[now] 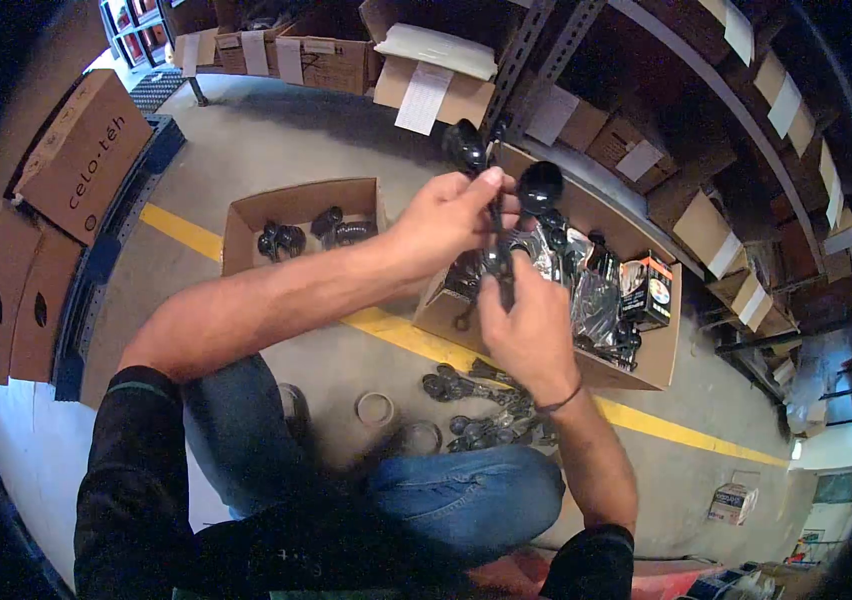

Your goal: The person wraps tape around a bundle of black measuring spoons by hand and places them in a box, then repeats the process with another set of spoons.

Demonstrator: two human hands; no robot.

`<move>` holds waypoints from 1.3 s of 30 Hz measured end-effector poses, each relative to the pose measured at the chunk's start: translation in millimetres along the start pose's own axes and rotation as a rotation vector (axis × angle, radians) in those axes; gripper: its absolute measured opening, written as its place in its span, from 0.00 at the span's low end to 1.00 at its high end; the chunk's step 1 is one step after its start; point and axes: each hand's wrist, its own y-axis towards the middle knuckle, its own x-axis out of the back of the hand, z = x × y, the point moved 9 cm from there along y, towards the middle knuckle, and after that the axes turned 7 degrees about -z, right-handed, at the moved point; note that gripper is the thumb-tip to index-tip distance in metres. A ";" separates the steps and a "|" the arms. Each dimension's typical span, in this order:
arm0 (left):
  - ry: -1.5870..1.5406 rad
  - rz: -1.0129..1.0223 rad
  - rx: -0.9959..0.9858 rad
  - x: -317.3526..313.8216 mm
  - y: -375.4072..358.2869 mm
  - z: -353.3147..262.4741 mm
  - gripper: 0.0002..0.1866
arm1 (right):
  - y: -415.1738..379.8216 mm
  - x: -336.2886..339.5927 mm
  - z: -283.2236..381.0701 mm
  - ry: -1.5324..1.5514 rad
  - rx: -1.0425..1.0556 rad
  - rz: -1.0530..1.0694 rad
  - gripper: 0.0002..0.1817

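Observation:
My left hand (pixel 458 212) is closed in a pinch around black spoon-like utensils, held above the large cardboard box. One glossy dark bowl (pixel 464 148) points up beyond the fingers, and another rounded bowl (pixel 541 187) sticks out to the right. Just below, my right hand (pixel 534 318) is closed round the lower part of the same bunch; its fingertips are partly hidden. The large box (pixel 646 376) holds plastic-wrapped black utensils (pixel 598 305) and a small printed carton (pixel 646 290). On the floor under my right hand lie several bundles of black spoons (pixel 491 430).
A smaller open box (pixel 301 190) with black items stands left. Tape rolls (pixel 376 408) lie near my knees. Cartons (pixel 86 150) sit on a blue pallet (pixel 111 265) at far left. Shelves with boxes (pixel 626 150) line the back and right. A yellow line (pixel 686 435) crosses the floor.

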 end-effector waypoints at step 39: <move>0.036 0.217 -0.168 47.9 -46.8 -32.8 0.21 | -22.8 -73.7 33.6 1.265 -0.479 0.553 0.15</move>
